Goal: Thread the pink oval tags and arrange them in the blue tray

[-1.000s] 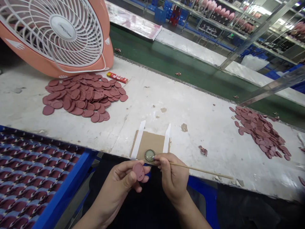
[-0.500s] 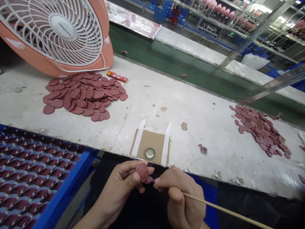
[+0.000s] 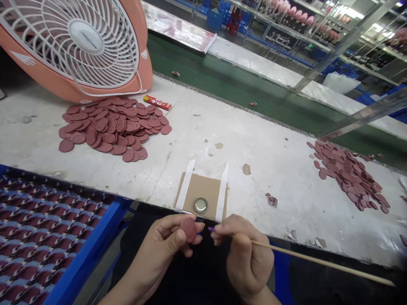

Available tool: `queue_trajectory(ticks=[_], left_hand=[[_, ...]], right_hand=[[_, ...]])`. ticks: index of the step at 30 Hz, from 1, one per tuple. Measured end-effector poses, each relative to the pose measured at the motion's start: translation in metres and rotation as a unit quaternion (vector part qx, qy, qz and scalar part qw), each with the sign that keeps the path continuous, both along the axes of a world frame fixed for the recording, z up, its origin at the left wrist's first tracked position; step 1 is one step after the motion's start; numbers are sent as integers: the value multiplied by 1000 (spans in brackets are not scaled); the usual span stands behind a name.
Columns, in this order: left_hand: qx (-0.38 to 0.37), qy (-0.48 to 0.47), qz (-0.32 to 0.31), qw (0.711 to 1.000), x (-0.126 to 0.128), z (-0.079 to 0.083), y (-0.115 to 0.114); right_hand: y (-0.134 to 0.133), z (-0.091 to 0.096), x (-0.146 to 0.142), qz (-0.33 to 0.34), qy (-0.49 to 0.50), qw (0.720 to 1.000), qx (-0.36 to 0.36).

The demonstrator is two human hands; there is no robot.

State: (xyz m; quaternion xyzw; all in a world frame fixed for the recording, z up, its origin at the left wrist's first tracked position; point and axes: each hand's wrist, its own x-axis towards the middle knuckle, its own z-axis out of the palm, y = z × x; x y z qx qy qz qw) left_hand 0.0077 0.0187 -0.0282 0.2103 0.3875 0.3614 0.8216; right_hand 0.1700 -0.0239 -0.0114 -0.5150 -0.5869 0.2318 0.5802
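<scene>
My left hand (image 3: pixel 162 250) pinches a maroon oval rubber disc (image 3: pixel 188 230) between thumb and fingers, just below the front table edge. My right hand (image 3: pixel 246 258) grips a thin wooden stick (image 3: pixel 318 262) that runs out to the lower right. A small purple bit (image 3: pixel 211 229) shows at my right fingertips, close to the disc but apart from it. Beyond both hands, a gold crimped bottle cap (image 3: pixel 201 205) lies on a cardboard square (image 3: pixel 203 190) held down by white tape strips (image 3: pixel 187 186).
Two heaps of maroon discs (image 3: pixel 111 129) lie on the white-stained table (image 3: pixel 203 165), with a desk fan (image 3: pixel 74 46) and red box (image 3: pixel 157 102) behind the left heap. A blue-framed tray of patterned sheets (image 3: pixel 47 237) sits lower left; a green belt (image 3: pixel 222 80) runs behind.
My right hand has moved down and right, away from the bottle cap, swinging the stick with it. The disc has shifted slightly right in my left hand. The cap stays on the cardboard.
</scene>
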Motion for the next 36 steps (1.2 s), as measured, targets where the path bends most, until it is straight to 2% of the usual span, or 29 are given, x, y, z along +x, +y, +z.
queue_trajectory(ticks=[2, 5, 9, 16, 22, 31, 36], left_hand=[[-1, -1, 1, 1000, -2, -4, 1], [0, -2, 6, 1000, -3, -6, 1], [-3, -2, 6, 1000, -3, -6, 1], [4, -5, 2, 1000, -1, -6, 3], [13, -12, -8, 1000, 2, -3, 1], [15, 11, -12, 1000, 3, -2, -1], [-9, 46, 25, 999, 6, 6, -3]], right_hand=[[5, -9, 3, -23, -32, 999, -18], [13, -18, 6, -20, -70, 997, -33], [19, -22, 5, -15, -94, 995, -37], [4, -6, 4, -24, -14, 999, -27], [-2, 13, -1, 34, 28, 999, -4], [1, 6, -5, 43, 25, 998, -24], [2, 7, -3, 45, 13, 999, -10]])
